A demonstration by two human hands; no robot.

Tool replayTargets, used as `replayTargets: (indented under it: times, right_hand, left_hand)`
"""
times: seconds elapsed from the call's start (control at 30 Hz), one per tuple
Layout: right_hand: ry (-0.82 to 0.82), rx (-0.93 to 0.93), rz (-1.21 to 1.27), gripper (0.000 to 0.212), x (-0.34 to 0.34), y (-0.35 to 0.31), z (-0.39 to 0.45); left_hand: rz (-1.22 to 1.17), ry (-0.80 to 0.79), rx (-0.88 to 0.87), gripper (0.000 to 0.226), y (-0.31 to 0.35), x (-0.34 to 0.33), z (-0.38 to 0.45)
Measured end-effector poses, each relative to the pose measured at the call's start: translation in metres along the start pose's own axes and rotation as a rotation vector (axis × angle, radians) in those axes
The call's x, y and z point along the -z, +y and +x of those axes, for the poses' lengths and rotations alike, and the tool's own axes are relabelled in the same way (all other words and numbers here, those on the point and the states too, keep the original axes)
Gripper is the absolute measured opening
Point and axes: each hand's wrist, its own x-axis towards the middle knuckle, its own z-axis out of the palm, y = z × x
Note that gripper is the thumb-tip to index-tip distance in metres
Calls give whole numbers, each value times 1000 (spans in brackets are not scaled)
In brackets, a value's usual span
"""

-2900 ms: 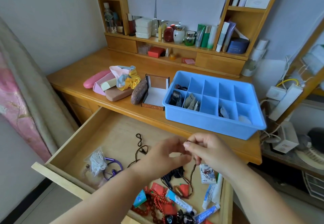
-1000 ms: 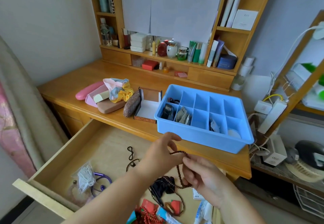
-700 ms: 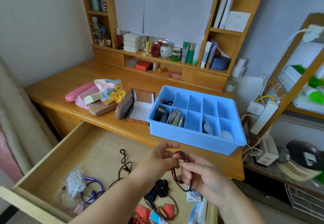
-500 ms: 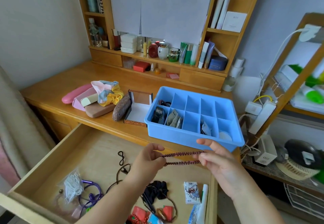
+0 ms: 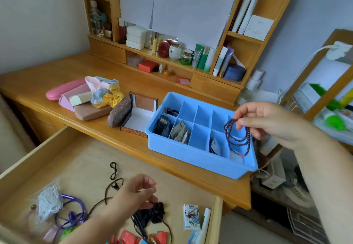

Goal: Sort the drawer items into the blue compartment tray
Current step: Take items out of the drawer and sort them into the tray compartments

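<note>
beaded strand held over blue tray, drawer open

item one: right hand [image 5: 271, 123], raised above the right end of the blue compartment tray [image 5: 191, 154]. thumb and forefinger were pinched together on a looped beaded strand [image 5: 237, 138] of dark red and blue beads; the other fingers were loosely curled. the loops hung down over the tray's right-hand compartments, their lowest point near the front right cell (whether they touched the tray floor could not be told).

item two: left hand [image 5: 133, 194], low over the open wooden drawer [image 5: 80, 163], fingers loosely curled with the tips close together and holding nothing, just above a black fabric scrunchie [image 5: 152, 215].

item three: tray, set on the wooden desk [image 5: 57, 72] near its front right edge. left cells held dark items and folded paper packets [image 5: 179, 133]; several middle cells were bare.

item four: drawer contents, comprising a dark cord necklace [image 5: 114, 184], a white string bundle [image 5: 49, 201], a purple cord [image 5: 74, 201], a small printed card [image 5: 191, 217] and red pieces at the front edge.

item five: desk top, left of the tray, bearing an open small box [image 5: 141, 115], a brown patterned case [image 5: 119, 114], a pink case [image 5: 63, 91] and bunched cloth [image 5: 105, 91].
</note>
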Motion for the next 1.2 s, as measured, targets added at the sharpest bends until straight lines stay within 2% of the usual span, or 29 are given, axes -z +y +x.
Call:
replayTargets:
  times: [0.07, 0.13, 0.2, 0.27, 0.37, 0.43, 0.5, 0.67, 0.77, 0.87, 0.93, 1.0, 1.1, 1.2]
  right_hand:
    - [66, -60, -30, 19, 21, 6, 20]
    - [199, -107, -58, 22, 36, 18, 44]
    - [344, -137, -116, 23, 42, 36, 70]
    - [407, -189, -176, 17, 36, 60, 88]
    - [316, -307, -320, 17, 12, 100, 94]
    - [286, -303, -443, 24, 1, 113, 91]
    - [308, -278, -467, 32, 0, 113, 91]
    - [197, -280, -677, 23, -1, 93, 80]
    - [337, -98, -697, 15, -22, 82, 53]
    - [403, 288, -621, 11, -72, 76, 12]
    - [364, 499, -633, 9, -116, 74, -19]
    - [240, 542, -637, 9, -159, 85, -40]
    - [-45, 241, -542, 11, -215, 119, -51]
    - [-170, 13, -475, 15, -252, 155, -50]
  left_hand:
    - [-24, 108, 75, 9, -26, 17, 1]
    - [-61, 169, 118, 12, -44, 31, 1]
    - [-67, 194, 143, 11, -53, 41, 0]
    - [-58, 197, 141, 10, -58, 47, 0]
    - [-61, 197, 132, 11, -58, 49, 3]
    - [-45, 196, 134, 13, -57, 50, 5]
    - [-25, 205, 139, 14, -58, 52, 7]
    - [182, 243, 105, 13, -66, 62, 2]
    - [320, 293, 58, 15, -70, 66, -6]
    - [527, 325, 2, 20, -74, 67, -10]
    - [715, 288, -39, 19, -75, 64, -10]
    - [898, 228, -72, 20, -75, 59, -5]
    - [1171, 122, -63, 35, -75, 48, 8]
    - [1414, 71, -6, 36, -75, 40, 20]
